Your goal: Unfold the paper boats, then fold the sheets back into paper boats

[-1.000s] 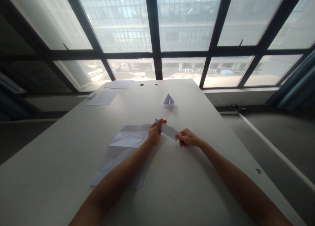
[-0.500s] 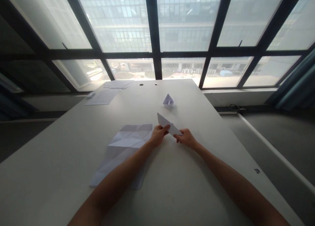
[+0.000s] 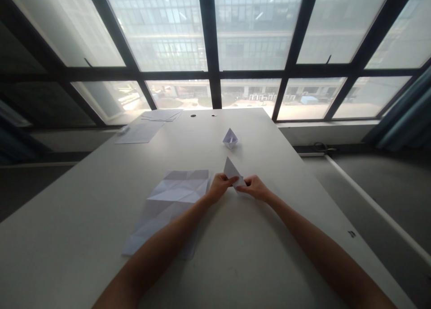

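Note:
A piece of folded white paper (image 3: 231, 169) with a pointed top is pinched between my two hands above the white table. My left hand (image 3: 222, 185) grips its left side, thumb across the front. On the right edge, my right hand (image 3: 255, 187) holds the same paper with thumb and fingers closed. Just beyond stands a small folded paper boat (image 3: 230, 139). A creased, unfolded sheet of paper (image 3: 178, 192) lies to the left, partly under my left forearm. My fingers hide part of the folded paper.
White sheets of paper (image 3: 138, 133) lie at the table's far left corner. Two small round spots, one a dark hole (image 3: 193, 115), show near the far edge. A small dark mark (image 3: 352, 233) is by the right edge. Windows stand behind the white table (image 3: 269, 255).
The folded paper has turned, its tip now pointing more upward and further right. My left hand has shifted slightly right, closer to my right hand, which has barely moved.

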`<control>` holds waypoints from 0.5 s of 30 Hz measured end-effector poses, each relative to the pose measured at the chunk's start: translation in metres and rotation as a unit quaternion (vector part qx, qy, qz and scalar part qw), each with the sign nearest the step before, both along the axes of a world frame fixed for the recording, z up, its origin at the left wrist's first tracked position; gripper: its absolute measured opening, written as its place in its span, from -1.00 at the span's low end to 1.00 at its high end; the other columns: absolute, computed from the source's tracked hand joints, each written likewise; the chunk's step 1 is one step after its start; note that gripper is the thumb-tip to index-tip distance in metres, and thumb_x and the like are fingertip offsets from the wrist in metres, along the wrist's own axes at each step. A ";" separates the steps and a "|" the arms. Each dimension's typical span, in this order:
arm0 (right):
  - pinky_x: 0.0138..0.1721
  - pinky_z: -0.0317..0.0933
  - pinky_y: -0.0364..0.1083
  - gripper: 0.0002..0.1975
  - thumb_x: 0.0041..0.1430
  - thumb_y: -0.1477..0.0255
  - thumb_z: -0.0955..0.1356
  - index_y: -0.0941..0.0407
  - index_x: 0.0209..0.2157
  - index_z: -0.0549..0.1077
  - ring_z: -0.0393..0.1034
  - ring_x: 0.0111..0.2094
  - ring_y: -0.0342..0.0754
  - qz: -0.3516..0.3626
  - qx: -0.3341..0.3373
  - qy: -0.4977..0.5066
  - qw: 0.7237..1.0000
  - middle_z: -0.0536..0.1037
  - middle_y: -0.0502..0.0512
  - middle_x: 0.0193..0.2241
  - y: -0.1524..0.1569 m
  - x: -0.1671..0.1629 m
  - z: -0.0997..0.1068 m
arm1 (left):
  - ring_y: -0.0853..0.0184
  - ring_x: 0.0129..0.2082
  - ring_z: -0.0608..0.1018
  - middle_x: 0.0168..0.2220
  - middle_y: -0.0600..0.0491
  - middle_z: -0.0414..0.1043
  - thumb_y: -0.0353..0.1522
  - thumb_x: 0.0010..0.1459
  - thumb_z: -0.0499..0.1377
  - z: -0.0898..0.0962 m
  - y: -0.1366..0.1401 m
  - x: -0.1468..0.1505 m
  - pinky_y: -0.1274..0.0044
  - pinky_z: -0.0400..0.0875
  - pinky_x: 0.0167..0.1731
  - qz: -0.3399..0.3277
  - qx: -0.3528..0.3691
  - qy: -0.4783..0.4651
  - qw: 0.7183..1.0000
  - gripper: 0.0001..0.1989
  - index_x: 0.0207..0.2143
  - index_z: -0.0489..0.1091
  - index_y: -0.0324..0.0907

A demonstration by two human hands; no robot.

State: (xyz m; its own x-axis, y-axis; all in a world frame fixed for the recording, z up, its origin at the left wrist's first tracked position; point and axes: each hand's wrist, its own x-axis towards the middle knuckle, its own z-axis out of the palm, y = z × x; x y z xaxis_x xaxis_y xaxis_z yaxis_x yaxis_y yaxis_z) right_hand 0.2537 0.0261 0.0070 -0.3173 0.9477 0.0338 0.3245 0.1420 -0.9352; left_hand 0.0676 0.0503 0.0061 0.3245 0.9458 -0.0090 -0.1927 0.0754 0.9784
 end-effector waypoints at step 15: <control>-0.49 0.11 -0.17 -0.54 0.18 0.08 0.29 0.15 -0.58 0.41 0.27 -0.55 -0.14 0.010 0.053 0.055 0.997 0.41 0.01 -0.61 0.000 -0.005 -0.010 | 0.32 -0.42 0.55 -0.34 -0.04 0.56 -0.21 -0.09 0.43 -0.002 0.007 -0.004 0.53 0.41 -0.39 -0.006 -0.001 -0.061 0.998 -0.50 -0.13 0.46 -0.26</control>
